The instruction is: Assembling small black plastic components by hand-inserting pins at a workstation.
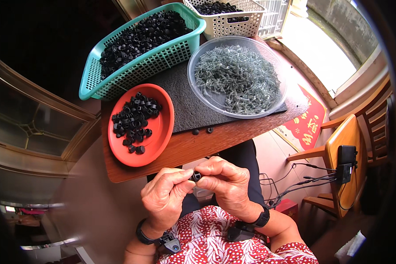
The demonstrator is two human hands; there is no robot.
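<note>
Left hand [165, 196] and right hand [226, 185] meet over the lap, thumb and forefinger of each pinched on one small black piece [196, 176]. Fingers cover much of the piece; its facing cannot be confirmed. Beyond the left hand stands a red bowl [159, 138] of black caps [134, 116]; ahead of the right hand, farther off, a clear bowl [214, 99] holds thin transparent pieces [240, 72].

Judged risk: the piece is small and held by fingertips only, so a slack pinch or uneven twist could send it onto the lap or floor. Two loose caps [196, 132] lie ahead of the hands near the front edge of the desk [185, 147]; a brushing knuckle could knock them off. The red bowl sits close to the desk's corner, where a bump from the left hand might shift it.

Clearance: the front edge runs just ahead of both hands; their height difference cannot be judged. Bare wood between the bowls gives forward room. Rightward, cables [290, 193] narrow the space beside the right hand.
</note>
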